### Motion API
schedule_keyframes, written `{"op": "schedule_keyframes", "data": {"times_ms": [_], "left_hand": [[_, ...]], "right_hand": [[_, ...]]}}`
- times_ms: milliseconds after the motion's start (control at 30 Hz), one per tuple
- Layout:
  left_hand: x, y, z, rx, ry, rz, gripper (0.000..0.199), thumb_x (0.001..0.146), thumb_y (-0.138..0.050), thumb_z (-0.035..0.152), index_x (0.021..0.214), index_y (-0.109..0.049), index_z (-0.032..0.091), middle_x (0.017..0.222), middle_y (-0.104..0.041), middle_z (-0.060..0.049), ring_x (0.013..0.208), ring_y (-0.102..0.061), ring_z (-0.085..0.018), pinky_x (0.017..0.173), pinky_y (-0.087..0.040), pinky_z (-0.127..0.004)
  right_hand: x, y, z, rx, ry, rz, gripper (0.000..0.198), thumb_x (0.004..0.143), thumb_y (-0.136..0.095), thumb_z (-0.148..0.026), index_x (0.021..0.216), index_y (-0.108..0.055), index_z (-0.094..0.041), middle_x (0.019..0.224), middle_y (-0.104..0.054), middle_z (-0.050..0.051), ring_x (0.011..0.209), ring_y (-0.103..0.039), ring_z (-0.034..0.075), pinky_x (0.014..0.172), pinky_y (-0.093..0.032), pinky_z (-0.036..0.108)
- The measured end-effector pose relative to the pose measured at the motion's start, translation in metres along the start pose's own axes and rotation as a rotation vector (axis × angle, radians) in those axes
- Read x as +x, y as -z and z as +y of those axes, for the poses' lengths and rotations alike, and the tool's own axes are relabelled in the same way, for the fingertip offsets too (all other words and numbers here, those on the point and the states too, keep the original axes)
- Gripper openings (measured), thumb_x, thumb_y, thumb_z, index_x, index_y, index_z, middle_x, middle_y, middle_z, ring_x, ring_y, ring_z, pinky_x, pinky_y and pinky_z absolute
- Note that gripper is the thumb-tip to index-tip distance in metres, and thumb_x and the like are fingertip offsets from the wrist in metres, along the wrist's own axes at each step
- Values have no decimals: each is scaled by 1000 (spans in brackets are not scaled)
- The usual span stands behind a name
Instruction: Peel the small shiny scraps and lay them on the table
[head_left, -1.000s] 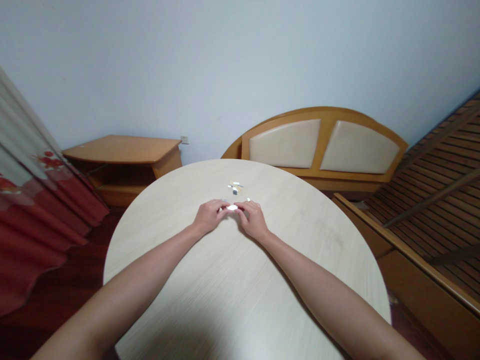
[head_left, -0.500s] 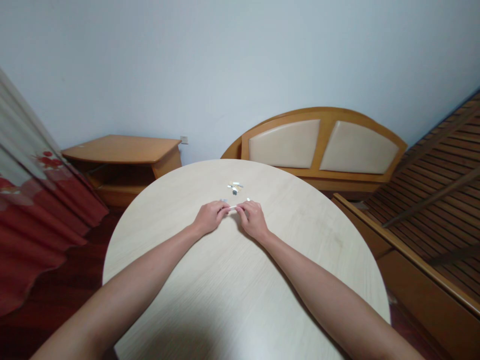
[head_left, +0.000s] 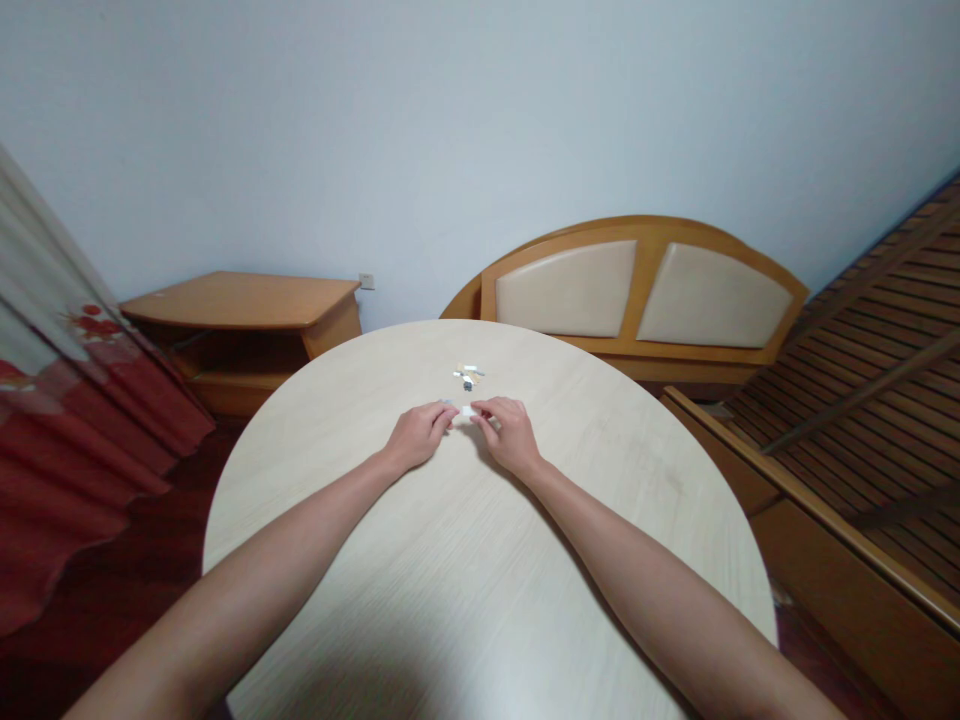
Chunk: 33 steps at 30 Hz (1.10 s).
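Note:
Both my hands are low over the middle of a round pale wooden table (head_left: 420, 570), fingertips a short gap apart. A small flat white piece (head_left: 466, 411) is pinched between thumb and fingers of my right hand (head_left: 510, 435); its kind is too small to make out. My left hand (head_left: 416, 437) is closed, thumb against fingers, and what it holds is hidden by them. Just beyond the left fingertips lies a small greyish piece (head_left: 448, 403), partly covered. Farther off on the tabletop is a little pile of white, tan and grey pieces (head_left: 470, 371), with a dark piece (head_left: 468, 386) at its near side.
A wooden cabinet (head_left: 247, 297) with an open shelf stands behind the table on the left, beside a red and white curtain (head_left: 82, 430). At the back right is a padded headboard (head_left: 570, 290). A wooden bed frame (head_left: 817, 530) with slats runs along the right.
A thin white strip stretched between both hands before; now a broader white piece shows at my right fingertips. The white piece that lay beyond my right hand no longer shows there.

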<state>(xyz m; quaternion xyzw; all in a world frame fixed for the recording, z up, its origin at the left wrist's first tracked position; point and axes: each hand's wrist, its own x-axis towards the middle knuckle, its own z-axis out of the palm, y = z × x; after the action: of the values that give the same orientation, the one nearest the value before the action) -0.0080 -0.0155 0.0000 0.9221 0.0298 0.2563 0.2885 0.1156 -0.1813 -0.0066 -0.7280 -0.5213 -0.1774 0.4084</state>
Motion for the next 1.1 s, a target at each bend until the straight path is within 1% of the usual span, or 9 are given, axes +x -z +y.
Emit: {"op": "schedule_keyframes", "data": {"times_ms": [100, 167, 233, 300, 400, 500, 633, 900, 1100], "left_hand": [[0, -1, -3, 0, 51, 16, 30, 99, -42, 34, 109, -68, 21, 85, -73, -1, 80, -67, -16, 74, -47, -27], [0, -1, -4, 8, 68, 16, 31, 99, -42, 34, 110, -67, 21, 85, -73, -1, 80, -67, -16, 74, -47, -27], [0, -1, -5, 17, 78, 9, 31, 99, -42, 35, 110, -68, 21, 85, -73, -2, 79, -67, -16, 73, -46, -27], [0, -1, -5, 26, 87, 1, 32, 99, -42, 36, 110, -68, 21, 85, -73, -2, 79, -66, -16, 73, -46, -27], [1, 0, -5, 32, 103, 3, 32, 99, -42, 37, 109, -68, 21, 84, -73, -2, 79, -66, -17, 72, -46, -27], [1, 1, -7, 28, 119, 13, 31, 98, -43, 37, 107, -69, 22, 84, -74, -2, 79, -67, -17, 72, -46, -27], [1, 1, -8, 33, 116, 13, 30, 98, -43, 36, 104, -69, 22, 84, -74, -2, 80, -67, -17, 72, -46, -26], [1, 1, -7, 34, 111, 0, 31, 98, -43, 38, 97, -69, 21, 81, -73, -1, 76, -66, -16, 69, -43, -26], [1, 2, -6, 32, 107, -6, 30, 98, -44, 37, 93, -69, 21, 80, -72, -1, 75, -65, -16, 69, -43, -26]], "right_hand": [[3, 12, 36, 18, -209, 123, 21, 90, -58, -28, 99, -72, -16, 96, -71, 11, 80, -63, 21, 78, -47, 35], [2, 20, 60, -83, -394, 128, 23, 87, -60, -31, 96, -74, -15, 98, -71, 11, 80, -63, 21, 79, -48, 35], [0, 25, 76, -209, -557, 59, 25, 85, -62, -35, 95, -75, -16, 99, -71, 11, 85, -64, 22, 81, -47, 34], [-2, 27, 80, -312, -615, -32, 26, 86, -61, -37, 96, -76, -18, 102, -71, 10, 93, -63, 23, 84, -45, 33], [-1, 25, 74, -375, -585, -137, 25, 88, -58, -36, 97, -76, -22, 104, -71, 9, 98, -63, 24, 86, -44, 33], [0, 23, 70, -360, -560, -165, 24, 88, -57, -27, 101, -76, -21, 107, -71, 9, 98, -63, 23, 87, -44, 33], [0, 21, 74, -298, -523, -166, 25, 86, -57, -20, 102, -76, -18, 104, -72, 8, 92, -65, 21, 87, -46, 30], [-2, 16, 75, -144, -408, -137, 21, 85, -60, -22, 98, -75, -16, 96, -73, 8, 81, -66, 18, 81, -50, 29], [-3, 14, 77, -79, -394, -104, 21, 80, -61, -18, 96, -75, -17, 90, -74, 7, 76, -65, 18, 78, -51, 30]]}}
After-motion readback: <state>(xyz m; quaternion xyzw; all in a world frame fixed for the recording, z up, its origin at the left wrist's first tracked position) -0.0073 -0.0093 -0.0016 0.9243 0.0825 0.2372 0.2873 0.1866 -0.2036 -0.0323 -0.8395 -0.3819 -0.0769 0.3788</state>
